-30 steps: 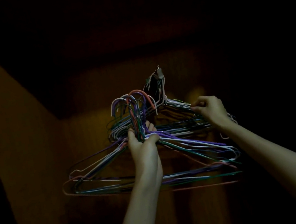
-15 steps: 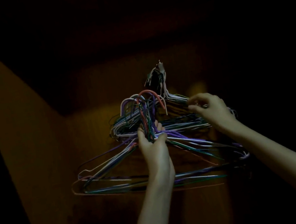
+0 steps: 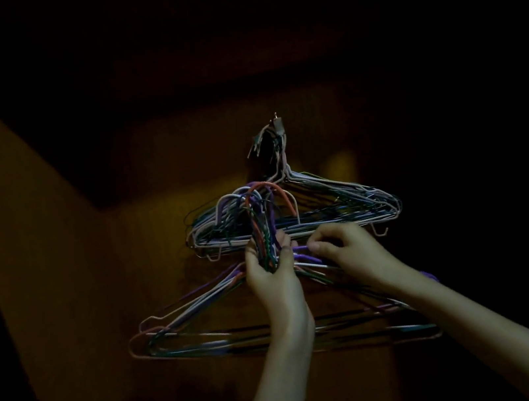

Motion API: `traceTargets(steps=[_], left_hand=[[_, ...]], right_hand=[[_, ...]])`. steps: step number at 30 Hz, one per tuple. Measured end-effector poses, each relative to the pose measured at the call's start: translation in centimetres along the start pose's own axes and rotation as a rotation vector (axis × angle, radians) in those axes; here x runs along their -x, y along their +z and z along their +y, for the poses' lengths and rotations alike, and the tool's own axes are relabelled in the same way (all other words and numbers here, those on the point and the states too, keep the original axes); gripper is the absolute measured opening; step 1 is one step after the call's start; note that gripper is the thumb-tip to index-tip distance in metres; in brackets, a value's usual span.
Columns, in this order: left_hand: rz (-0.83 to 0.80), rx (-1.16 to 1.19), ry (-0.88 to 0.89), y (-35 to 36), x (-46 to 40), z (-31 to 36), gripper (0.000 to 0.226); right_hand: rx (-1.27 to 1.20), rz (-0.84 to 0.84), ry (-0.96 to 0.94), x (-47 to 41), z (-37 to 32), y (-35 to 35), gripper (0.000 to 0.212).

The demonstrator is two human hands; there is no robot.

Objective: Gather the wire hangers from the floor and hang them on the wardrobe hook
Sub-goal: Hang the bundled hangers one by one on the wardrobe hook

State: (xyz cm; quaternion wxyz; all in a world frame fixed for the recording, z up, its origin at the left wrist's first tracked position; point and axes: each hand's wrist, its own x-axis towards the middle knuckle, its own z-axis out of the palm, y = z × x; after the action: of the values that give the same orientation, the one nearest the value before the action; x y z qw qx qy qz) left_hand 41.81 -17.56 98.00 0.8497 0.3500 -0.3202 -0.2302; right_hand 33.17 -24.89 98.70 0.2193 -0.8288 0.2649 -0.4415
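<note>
Inside a dark wardrobe, a small metal hook (image 3: 277,124) carries a bundle of hung wire hangers (image 3: 327,211). Below and in front of it, my left hand (image 3: 273,275) grips the necks of a second bunch of coloured wire hangers (image 3: 186,330), whose curved tops (image 3: 265,193) stand above my fingers. My right hand (image 3: 347,253) pinches the shoulder wires of this held bunch just right of the necks. The held bunch's tops sit well below the hook.
The wooden back panel (image 3: 160,251) of the wardrobe lies behind the hangers. A lit side wall (image 3: 19,239) slants at the left. Everything to the right and above is too dark to make out.
My right hand has left the hung bundle's right shoulder and come down left onto the held bunch beside my left hand. The held bunch has shifted slightly right.
</note>
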Motion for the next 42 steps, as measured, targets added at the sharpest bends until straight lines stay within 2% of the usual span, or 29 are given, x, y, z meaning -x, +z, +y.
traceTargets(steps=[5, 7, 11, 13, 18, 28, 33, 39, 42], left_hand=[[0.016, -0.004, -0.045, -0.6, 0.1, 0.1, 0.035], [0.044, 0.042, -0.082, -1.0, 0.0, 0.4, 0.045], [0.074, 0.059, -0.103, -1.6, -0.5, 0.8, 0.061], [0.078, 0.046, -0.095, -1.5, -0.8, 1.1, 0.059], [0.066, 0.069, -0.100, -1.4, -1.8, 1.7, 0.056], [0.002, 0.066, -0.067, -0.7, -2.1, 1.9, 0.054], [0.007, 0.073, -0.040, -0.7, -3.2, 2.4, 0.058], [0.001, 0.076, 0.007, -0.2, -4.3, 2.9, 0.056], [0.008, 0.092, 0.018, 0.0, -4.4, 2.6, 0.057]], right_hand=[[0.152, 0.150, 0.024, -0.3, 0.6, 0.0, 0.016], [0.164, 0.224, 0.015, -0.4, 0.8, -0.6, 0.017], [0.040, 0.158, 0.003, -0.3, 1.2, -1.9, 0.011], [0.027, 0.106, 0.006, -0.2, 1.3, -2.3, 0.008], [0.018, 0.107, -0.013, 0.4, 1.8, -2.9, 0.027], [0.094, 0.407, -0.113, -1.9, 1.7, -3.7, 0.008], [0.096, 0.534, -0.104, -5.1, 1.7, -5.5, 0.009], [0.135, 0.511, -0.042, -9.0, 2.5, -5.3, 0.001], [0.177, 0.500, -0.020, -10.1, 3.2, -4.5, 0.005]])
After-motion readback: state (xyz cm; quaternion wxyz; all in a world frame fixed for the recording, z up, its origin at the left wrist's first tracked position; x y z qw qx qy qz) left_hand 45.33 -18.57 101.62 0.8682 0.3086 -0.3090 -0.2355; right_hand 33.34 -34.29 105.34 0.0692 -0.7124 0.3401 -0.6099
